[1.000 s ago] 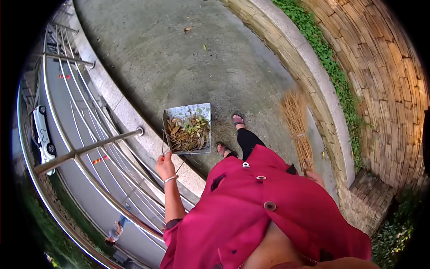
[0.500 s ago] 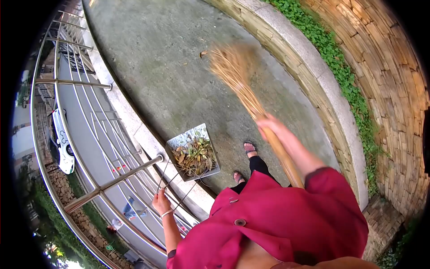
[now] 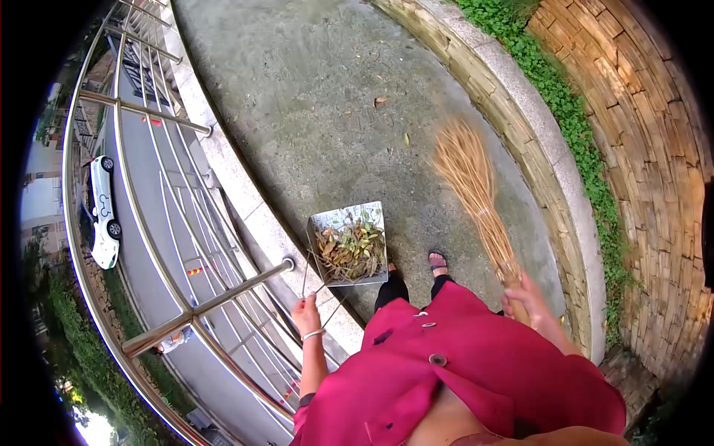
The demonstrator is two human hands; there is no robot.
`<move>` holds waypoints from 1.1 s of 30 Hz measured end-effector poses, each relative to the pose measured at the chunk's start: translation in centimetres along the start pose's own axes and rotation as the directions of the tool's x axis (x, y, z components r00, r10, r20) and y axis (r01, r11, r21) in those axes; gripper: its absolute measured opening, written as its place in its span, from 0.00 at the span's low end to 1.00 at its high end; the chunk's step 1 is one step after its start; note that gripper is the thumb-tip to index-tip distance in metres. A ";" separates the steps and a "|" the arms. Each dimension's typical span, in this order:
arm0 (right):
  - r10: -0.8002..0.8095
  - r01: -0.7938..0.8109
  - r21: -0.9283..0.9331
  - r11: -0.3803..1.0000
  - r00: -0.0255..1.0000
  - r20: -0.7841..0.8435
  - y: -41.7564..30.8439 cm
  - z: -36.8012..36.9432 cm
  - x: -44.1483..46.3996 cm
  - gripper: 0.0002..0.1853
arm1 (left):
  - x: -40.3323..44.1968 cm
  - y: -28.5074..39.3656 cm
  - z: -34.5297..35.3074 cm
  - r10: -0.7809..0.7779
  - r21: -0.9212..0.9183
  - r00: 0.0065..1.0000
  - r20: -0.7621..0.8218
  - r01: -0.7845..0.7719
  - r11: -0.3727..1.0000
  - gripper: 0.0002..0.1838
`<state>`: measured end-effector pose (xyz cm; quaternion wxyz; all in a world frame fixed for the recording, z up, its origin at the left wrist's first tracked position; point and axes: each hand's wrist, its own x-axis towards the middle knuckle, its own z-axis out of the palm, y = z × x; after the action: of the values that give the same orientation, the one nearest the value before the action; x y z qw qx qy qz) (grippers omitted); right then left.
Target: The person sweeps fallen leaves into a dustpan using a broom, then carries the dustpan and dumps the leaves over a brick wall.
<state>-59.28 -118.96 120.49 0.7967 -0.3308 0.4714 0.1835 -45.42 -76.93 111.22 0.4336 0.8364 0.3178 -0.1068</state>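
Note:
My right hand (image 3: pixel 526 301) is closed around the handle of a straw broom (image 3: pixel 487 212), whose bristles point up and left over the pavement and are blurred at the tips. My left hand (image 3: pixel 306 315) grips the thin wire handle of a metal dustpan (image 3: pixel 316 220). The dustpan holds a heap of dry and green leaves (image 3: pixel 349 249) and stands beside my feet, next to the railing kerb. A brown fallen leaf (image 3: pixel 381 100) lies on the ground ahead, and a yellow-green leaf (image 3: pixel 407 139) is nearer the bristles.
A steel railing (image 3: pixel 242 296) on a stone kerb (image 3: pixel 256 204) runs along the left. Beyond it a white car (image 3: pixel 103 212) stands on a road, and a person (image 3: pixel 175 340) is partly hidden by the bars. On the right are a low stone wall (image 3: pixel 520 149), green plants (image 3: pixel 561 108) and a brick slope (image 3: pixel 639 149).
The broom has swung right and closer to my body, its bristles off the brown leaf. My feet have shifted in a step. The dustpan, still in my left hand, appears further right in view.

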 end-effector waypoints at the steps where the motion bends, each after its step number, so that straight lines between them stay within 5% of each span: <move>1: 0.045 -0.040 0.048 0.998 0.993 -0.112 0.8 0.1 0.3 0.30 | 0.6 -0.8 0.6 0.032 -0.102 0.999 0.024 -0.029 0.994 0.16; 2: 0.098 -0.077 0.102 0.992 0.971 -0.220 1.4 0.3 0.9 0.27 | 1.1 -1.4 0.9 0.012 -0.050 0.999 0.049 -0.010 0.999 0.17; 4: 0.143 -0.151 -0.055 0.987 0.982 -0.127 1.9 2.1 3.7 0.24 | 2.3 -1.5 1.0 0.077 0.038 0.996 0.035 -0.079 0.996 0.17; 7: -0.001 0.046 -0.205 0.978 0.977 0.215 2.4 9.7 13.1 0.25 | 4.5 -0.9 0.0 0.061 0.028 0.994 0.091 -0.064 0.998 0.18; 10: -0.017 0.103 -0.236 0.966 0.940 0.341 0.3 16.3 20.3 0.30 | 5.6 0.9 -0.1 0.081 0.067 0.989 0.121 -0.090 0.994 0.19; 17: -0.097 0.158 -0.153 0.976 0.934 0.345 -4.7 18.1 16.7 0.40 | 6.4 4.9 -0.6 0.137 0.088 0.981 0.136 -0.149 0.985 0.20; 24: -0.081 0.087 -0.083 0.993 0.994 0.071 -13.2 11.5 17.8 0.26 | 7.2 5.6 0.7 0.074 0.106 0.997 0.017 -0.075 0.991 0.20; 26: -0.019 0.038 -0.175 0.984 0.994 0.111 -15.2 10.9 22.0 0.26 | 8.0 4.8 1.5 0.127 0.242 0.989 -0.076 -0.105 0.964 0.20; 28: 0.080 -0.044 -0.302 0.952 0.991 0.107 -18.0 13.3 25.2 0.27 | 8.4 4.0 2.6 -0.012 0.100 0.993 -0.118 0.024 0.995 0.21; 30: 0.151 -0.040 -0.372 0.927 0.950 0.275 -21.3 17.2 28.3 0.26 | 8.2 3.1 3.9 -0.043 0.110 0.977 -0.208 0.067 0.992 0.20; 33: 0.176 -0.024 -0.373 0.928 0.908 0.379 -25.4 19.8 31.1 0.24 | 5.2 10.3 5.3 -0.106 0.028 0.937 -0.333 0.122 0.992 0.19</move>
<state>-16.30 -123.82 109.04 0.7921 -0.4004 0.2707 0.3727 -34.42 -83.21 112.43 0.3467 0.8330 0.4312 0.0026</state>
